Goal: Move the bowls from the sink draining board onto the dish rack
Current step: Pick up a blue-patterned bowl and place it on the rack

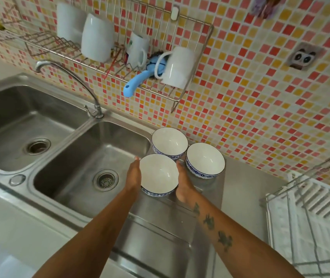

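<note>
Three white bowls with blue patterned outsides stand upright on the steel draining board [238,199], right of the sinks. The nearest bowl [158,174] sits between my two hands. My left hand [134,174] presses flat against its left side and my right hand [183,182] against its right side, fingers straight. Behind it stand a second bowl [169,142] near the wall and a third bowl [205,159] to the right. The wall dish rack [196,85] hangs above the sinks. A second wire rack [310,213] with a white tray stands at the right edge.
The wall dish rack holds several white mugs [96,38] and a blue-handled brush [134,85]. Two steel sink basins [75,173] lie to the left under a curved tap [91,105]. The mosaic tile wall carries a panda hook [302,57].
</note>
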The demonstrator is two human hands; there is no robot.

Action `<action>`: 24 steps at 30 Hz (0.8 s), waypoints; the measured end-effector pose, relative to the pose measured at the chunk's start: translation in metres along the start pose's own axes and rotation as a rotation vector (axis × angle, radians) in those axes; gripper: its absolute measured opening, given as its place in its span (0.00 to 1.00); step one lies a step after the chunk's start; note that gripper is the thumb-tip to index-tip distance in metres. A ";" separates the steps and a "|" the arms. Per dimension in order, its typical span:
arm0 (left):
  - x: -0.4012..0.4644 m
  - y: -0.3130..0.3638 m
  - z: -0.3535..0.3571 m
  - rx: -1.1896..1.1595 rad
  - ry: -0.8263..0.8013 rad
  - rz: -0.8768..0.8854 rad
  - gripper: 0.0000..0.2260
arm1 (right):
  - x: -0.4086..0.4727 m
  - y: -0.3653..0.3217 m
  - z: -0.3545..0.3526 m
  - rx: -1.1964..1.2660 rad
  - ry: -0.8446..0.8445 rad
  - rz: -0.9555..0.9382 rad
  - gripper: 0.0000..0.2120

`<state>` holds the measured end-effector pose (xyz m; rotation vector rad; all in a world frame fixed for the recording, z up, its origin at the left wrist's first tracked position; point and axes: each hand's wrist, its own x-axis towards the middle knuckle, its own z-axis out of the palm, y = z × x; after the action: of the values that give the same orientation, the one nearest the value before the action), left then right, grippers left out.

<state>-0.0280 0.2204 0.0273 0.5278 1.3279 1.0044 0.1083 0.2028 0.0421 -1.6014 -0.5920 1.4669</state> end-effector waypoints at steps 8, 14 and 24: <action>-0.053 0.035 0.013 -0.229 -0.060 0.020 0.23 | -0.032 -0.038 -0.006 0.114 0.045 -0.147 0.22; -0.136 0.104 0.053 -0.363 -0.248 0.136 0.22 | -0.110 -0.123 -0.035 0.066 0.067 -0.462 0.35; -0.332 0.162 0.146 -0.103 -1.066 -0.019 0.21 | -0.320 -0.214 -0.167 0.048 0.293 -0.991 0.07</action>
<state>0.0853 0.0562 0.3702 0.8092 0.3258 0.5960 0.2494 0.0075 0.3861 -1.1536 -0.9721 0.4958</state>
